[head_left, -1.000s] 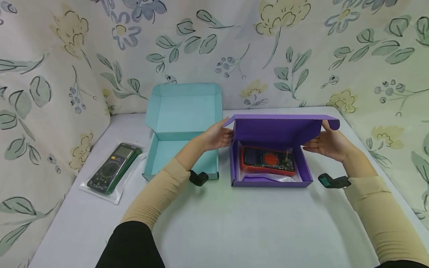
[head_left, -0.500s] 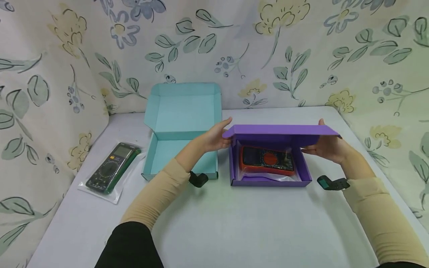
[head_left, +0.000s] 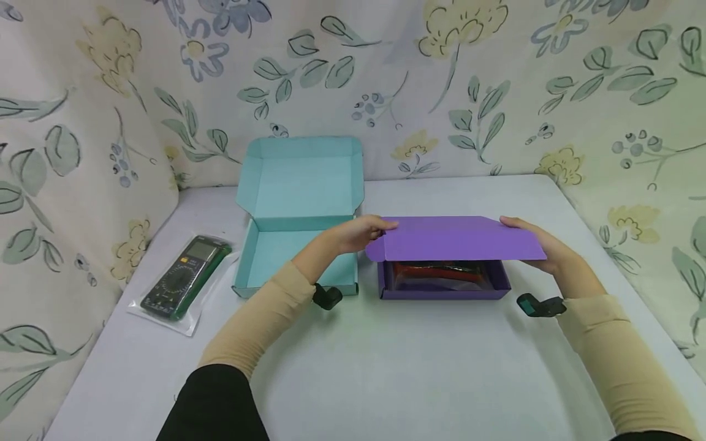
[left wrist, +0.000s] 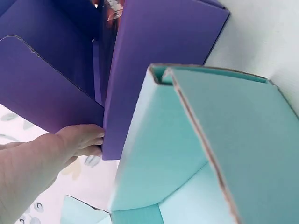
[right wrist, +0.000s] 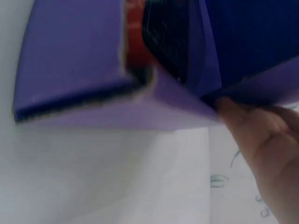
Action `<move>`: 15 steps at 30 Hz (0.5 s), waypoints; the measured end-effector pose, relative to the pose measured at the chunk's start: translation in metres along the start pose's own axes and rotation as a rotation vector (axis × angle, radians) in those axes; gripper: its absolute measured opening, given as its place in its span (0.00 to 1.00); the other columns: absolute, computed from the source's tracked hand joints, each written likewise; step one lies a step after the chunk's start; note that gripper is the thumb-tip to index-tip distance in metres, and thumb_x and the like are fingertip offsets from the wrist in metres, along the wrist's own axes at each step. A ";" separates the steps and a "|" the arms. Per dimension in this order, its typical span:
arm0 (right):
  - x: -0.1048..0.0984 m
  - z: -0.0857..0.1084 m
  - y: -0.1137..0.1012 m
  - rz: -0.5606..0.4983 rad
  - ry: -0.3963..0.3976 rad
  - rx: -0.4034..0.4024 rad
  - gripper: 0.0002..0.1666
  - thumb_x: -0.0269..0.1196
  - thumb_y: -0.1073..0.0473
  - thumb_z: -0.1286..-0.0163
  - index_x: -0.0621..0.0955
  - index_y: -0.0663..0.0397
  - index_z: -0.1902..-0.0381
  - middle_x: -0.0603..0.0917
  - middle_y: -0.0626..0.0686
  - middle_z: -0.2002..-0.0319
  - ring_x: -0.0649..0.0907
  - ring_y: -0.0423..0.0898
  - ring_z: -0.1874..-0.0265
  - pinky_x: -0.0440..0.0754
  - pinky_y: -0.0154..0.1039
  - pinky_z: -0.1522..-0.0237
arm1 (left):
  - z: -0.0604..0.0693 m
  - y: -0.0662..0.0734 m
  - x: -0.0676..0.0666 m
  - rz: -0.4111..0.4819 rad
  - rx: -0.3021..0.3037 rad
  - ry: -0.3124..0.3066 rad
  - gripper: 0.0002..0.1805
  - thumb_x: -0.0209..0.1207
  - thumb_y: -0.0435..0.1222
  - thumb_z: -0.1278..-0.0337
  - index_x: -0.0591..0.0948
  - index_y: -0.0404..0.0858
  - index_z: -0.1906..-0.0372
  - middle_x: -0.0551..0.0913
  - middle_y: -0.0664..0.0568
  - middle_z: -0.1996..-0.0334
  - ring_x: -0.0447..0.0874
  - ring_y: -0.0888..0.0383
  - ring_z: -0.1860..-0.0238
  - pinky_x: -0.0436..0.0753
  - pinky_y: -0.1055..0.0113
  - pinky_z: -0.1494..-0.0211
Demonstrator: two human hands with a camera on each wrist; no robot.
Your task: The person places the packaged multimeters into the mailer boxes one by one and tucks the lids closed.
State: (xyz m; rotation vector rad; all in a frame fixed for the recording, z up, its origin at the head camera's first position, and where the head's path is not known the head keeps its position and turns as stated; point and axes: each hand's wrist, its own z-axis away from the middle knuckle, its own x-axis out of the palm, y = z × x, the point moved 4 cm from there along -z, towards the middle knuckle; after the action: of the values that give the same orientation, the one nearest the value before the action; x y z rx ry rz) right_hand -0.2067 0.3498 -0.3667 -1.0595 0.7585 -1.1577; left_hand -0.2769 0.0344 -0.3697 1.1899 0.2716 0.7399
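Observation:
The purple cardboard box (head_left: 441, 295) stands right of the middle of the table, its lid (head_left: 452, 239) tilted down partway over it. Inside, a red-and-black multimeter (head_left: 441, 269) in a clear bag shows through the front gap. My left hand (head_left: 358, 234) holds the lid's left side, thumb on top; in the left wrist view its fingertips (left wrist: 96, 140) touch the box near the hinge. At the lid's right side is my right hand (head_left: 537, 245), thumb along the top edge and the other fingers mostly hidden below. The right wrist view shows fingers (right wrist: 257, 126) against the side flap.
A light teal box (head_left: 300, 177) with its lid up stands just left of the purple one, under my left forearm. Farther left lies a green-and-black multimeter (head_left: 184, 278) in a clear bag. A floral curtain (head_left: 408, 86) hangs behind the white table (head_left: 386, 367).
The purple lid has swung down toward the front, covering more of the red multimeter. Both thumbs have come onto the lid's top as the hands followed it.

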 end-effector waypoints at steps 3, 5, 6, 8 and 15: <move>0.000 -0.003 0.001 0.170 0.040 0.041 0.40 0.40 0.45 0.21 0.50 0.73 0.29 0.79 0.53 0.50 0.80 0.35 0.63 0.76 0.30 0.56 | -0.002 -0.001 -0.003 0.016 -0.008 0.026 0.12 0.47 0.35 0.29 0.73 0.30 0.66 0.68 0.57 0.79 0.67 0.59 0.64 0.66 0.66 0.42; 0.000 -0.004 0.001 0.236 0.056 0.058 0.43 0.40 0.44 0.21 0.46 0.74 0.27 0.78 0.53 0.49 0.80 0.35 0.62 0.78 0.31 0.56 | -0.003 -0.003 -0.003 0.043 -0.029 0.054 0.20 0.49 0.33 0.30 0.68 0.22 0.42 0.79 0.52 0.65 0.69 0.60 0.51 0.61 0.64 0.31; -0.001 -0.004 0.002 0.270 0.062 0.069 0.44 0.40 0.43 0.22 0.45 0.73 0.26 0.77 0.55 0.48 0.80 0.36 0.61 0.79 0.32 0.56 | -0.003 -0.003 -0.003 0.056 -0.038 0.069 0.30 0.50 0.33 0.30 0.56 0.22 0.31 0.79 0.53 0.69 0.70 0.61 0.54 0.55 0.63 0.27; -0.002 -0.004 0.002 0.315 0.080 0.084 0.45 0.42 0.41 0.22 0.47 0.72 0.26 0.73 0.63 0.42 0.80 0.38 0.60 0.81 0.35 0.57 | -0.003 -0.004 -0.003 0.093 -0.059 0.091 0.48 0.51 0.31 0.31 0.27 0.33 0.26 0.79 0.52 0.70 0.73 0.63 0.58 0.43 0.60 0.23; -0.004 -0.005 0.003 0.503 0.177 0.046 0.41 0.53 0.44 0.25 0.61 0.73 0.30 0.62 0.75 0.33 0.77 0.52 0.49 0.81 0.34 0.59 | 0.002 -0.006 -0.003 -0.002 -0.086 0.132 0.54 0.57 0.30 0.34 0.26 0.38 0.25 0.42 0.47 0.22 0.60 0.60 0.30 0.48 0.62 0.24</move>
State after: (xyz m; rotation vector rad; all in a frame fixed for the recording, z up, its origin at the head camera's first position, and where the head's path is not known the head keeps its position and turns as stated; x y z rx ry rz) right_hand -0.2110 0.3523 -0.3710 -0.6756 1.0606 -0.8335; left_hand -0.2761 0.0302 -0.3751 1.0607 0.3475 0.8222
